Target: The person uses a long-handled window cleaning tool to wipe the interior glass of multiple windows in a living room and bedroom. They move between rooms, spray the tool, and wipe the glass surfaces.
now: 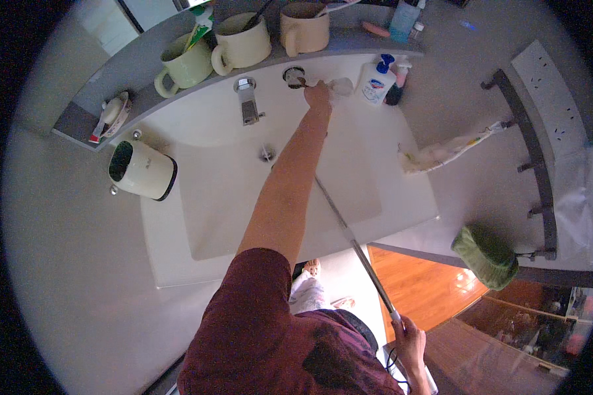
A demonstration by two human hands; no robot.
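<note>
My left hand [318, 94] reaches over the white washbasin [173, 266] to its back ledge, beside a round chrome fitting [294, 77]. A small dark thing shows at its fingertips; whether the fingers grip it is unclear. A clear, pale object [341, 87] lies just right of this hand. At the lower right, my right hand [409, 338] is closed around the pale grip of a metal pole [368, 266]. The pole slants up over the basin and passes behind my left forearm, which hides its far part. The chrome faucet [248, 106] and the drain [267, 154] are left of that forearm.
Three mugs [242, 42] stand on the grey shelf [351, 44] behind the basin. A pump bottle [377, 84] stands at the back right. A cream container [143, 169] is at the left. A green cloth item [484, 256] hangs from the hook rail [538, 182] at the right.
</note>
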